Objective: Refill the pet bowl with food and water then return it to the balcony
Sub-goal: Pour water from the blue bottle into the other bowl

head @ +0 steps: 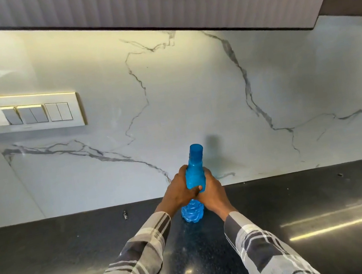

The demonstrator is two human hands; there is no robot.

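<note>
While the capped blue water bottle (194,179) stands at lower centre, left hand (177,191) and right hand (211,191) wrap curled fingers around it, apparently steadying it.

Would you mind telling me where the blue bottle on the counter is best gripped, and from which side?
Grip the blue bottle at its narrower waist above the bulged, ribbed base, coming in level from the front edge of the dark counter. It stands upright close to the marble wall, so the back is likely blocked. The left hand and right hand already wrap that waist from either side.
</note>
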